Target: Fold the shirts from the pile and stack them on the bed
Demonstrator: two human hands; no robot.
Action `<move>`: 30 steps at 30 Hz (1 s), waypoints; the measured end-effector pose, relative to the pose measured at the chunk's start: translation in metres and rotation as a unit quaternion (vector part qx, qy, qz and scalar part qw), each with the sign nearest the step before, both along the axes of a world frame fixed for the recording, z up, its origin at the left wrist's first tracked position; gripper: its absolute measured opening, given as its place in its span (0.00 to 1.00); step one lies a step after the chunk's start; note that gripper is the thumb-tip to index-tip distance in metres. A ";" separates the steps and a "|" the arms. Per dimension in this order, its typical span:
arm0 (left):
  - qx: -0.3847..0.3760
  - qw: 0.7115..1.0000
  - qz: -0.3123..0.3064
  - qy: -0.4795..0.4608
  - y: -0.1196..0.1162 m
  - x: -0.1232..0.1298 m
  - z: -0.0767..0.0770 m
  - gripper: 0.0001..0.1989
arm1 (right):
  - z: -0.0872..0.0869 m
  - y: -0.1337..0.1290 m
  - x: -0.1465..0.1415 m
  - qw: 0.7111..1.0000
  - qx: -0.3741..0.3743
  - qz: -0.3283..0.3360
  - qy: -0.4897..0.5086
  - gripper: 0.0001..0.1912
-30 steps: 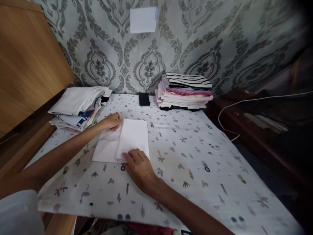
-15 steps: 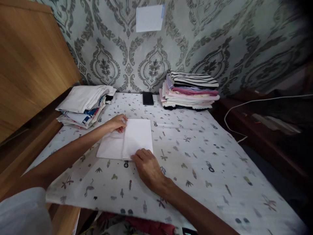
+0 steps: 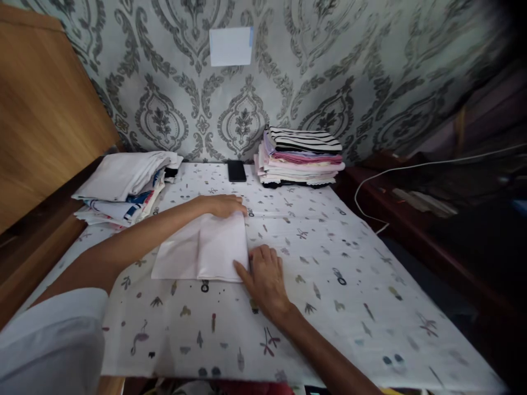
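Observation:
A white cloth (image 3: 222, 249), folded into a flat piece with a doubled thicker part on its right, lies on a printed white sheet (image 3: 329, 329). My left hand (image 3: 224, 206) reaches across the cloth's far edge, its fingers stretched out flat at the far right corner. Part of that edge is hidden under it. By the near right corner is my right hand (image 3: 267, 277), open, with the thumb touching the cloth and the other fingers resting on the sheet just right of its edge.
At the back left is a stack of folded light clothes (image 3: 123, 181). Another stack of folded clothes (image 3: 300, 159), striped on top, stands at the back right. Between them lies a black phone-like object (image 3: 236, 171). A white cable (image 3: 358, 197) hangs at right; a wooden panel (image 3: 49, 109) rises at left.
My left hand has slid right from the fold line to the cloth's far right corner. My right hand has moved off the near edge to the right edge, fingers spreading. The view has shifted.

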State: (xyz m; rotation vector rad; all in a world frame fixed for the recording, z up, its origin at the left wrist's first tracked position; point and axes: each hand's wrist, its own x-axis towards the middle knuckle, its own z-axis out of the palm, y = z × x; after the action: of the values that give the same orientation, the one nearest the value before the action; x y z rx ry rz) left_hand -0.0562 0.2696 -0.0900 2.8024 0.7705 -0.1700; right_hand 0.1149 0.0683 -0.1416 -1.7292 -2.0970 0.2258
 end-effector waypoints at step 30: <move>0.031 0.986 0.162 -0.021 -0.062 -0.137 0.037 0.15 | 0.039 -0.028 -0.066 0.934 0.063 0.338 0.102 0.07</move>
State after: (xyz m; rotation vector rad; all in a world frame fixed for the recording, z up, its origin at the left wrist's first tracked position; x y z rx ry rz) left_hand -0.1936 0.2079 -0.0534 2.6770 1.2249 -0.0319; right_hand 0.0485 0.0406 -0.1023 -0.8142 -2.4029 0.4314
